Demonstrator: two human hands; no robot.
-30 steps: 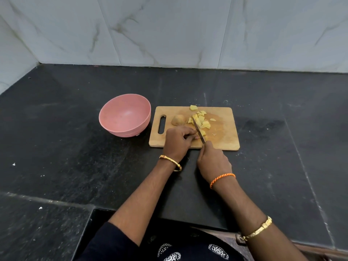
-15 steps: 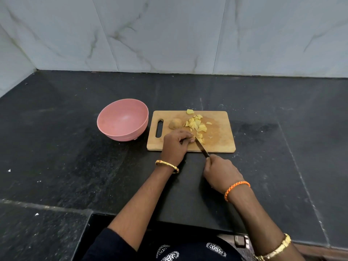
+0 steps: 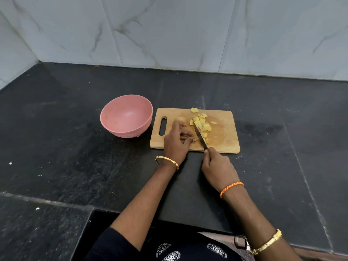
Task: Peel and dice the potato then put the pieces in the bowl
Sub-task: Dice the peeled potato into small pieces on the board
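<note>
Dicing is the step in hand, to my eye. Mid-frame, a wooden cutting board [image 3: 222,136] lies on the dark bench [image 3: 75,157], and the pink bowl [image 3: 126,116] stands just left of it, with nothing in it that I can see. The right hand [image 3: 218,166] has its grip clamped on the handle of the knife [image 3: 200,136], whose blade runs up and to the left toward the pile of yellow potato pieces [image 3: 202,124] in the upper middle of the board. The left hand [image 3: 178,142] rests on the board just left of the blade with fingers curled; whether its grip is clamped on a piece of potato I cannot tell, since the fingers hide what is under them. A rounder potato chunk [image 3: 180,119] peeks out just above that hand, apparently uncut.

To cut well from here, I would keep the left fingertips tucked back, as they sit very near the edge. Cuts should be evenly spaced for like-sized dice. One piece lies at the board's top edge and could roll off when the pile is gathered toward the bowl.
</note>
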